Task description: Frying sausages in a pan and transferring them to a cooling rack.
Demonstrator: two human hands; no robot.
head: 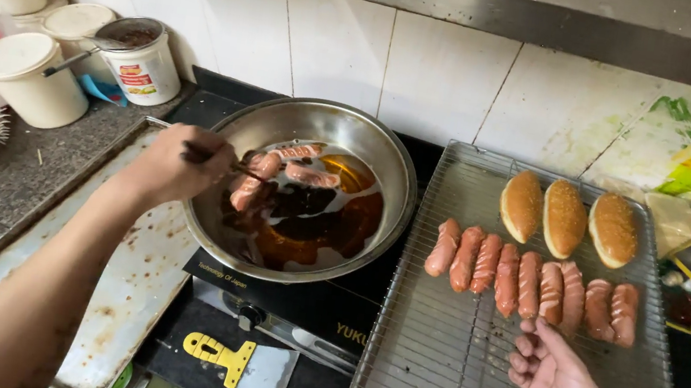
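Left hand: the left hand [174, 163] reaches over the rim of the pan, its fingers pinched together on dark chopsticks [228, 165] whose tips touch a sausage in the oil.
Right hand: the right hand [557, 386] rests on the wire rack, fingers curled loosely and holding nothing, fingertips just below the row of sausages.
Pan: a round, shiny steel pan [328, 124] on a black single-burner stove [293, 308], holding dark amber oil with scored pink sausages [277, 171] in it.
Rack: a rectangular wire rack [428, 377] with eight scored, glossy sausages [531, 283] side by side and three golden oval buns [565, 218] behind them.
Hard to make out: the chopstick tips blur into the oil; the forearms are cut off by the lower edge.
Surface and room: a speckled stone bench [16, 166], a stained metal tray [130, 281], a yellow-handled scraper [240, 364], white lidded tubs [20, 72], and white wall tiles [340, 40] behind.
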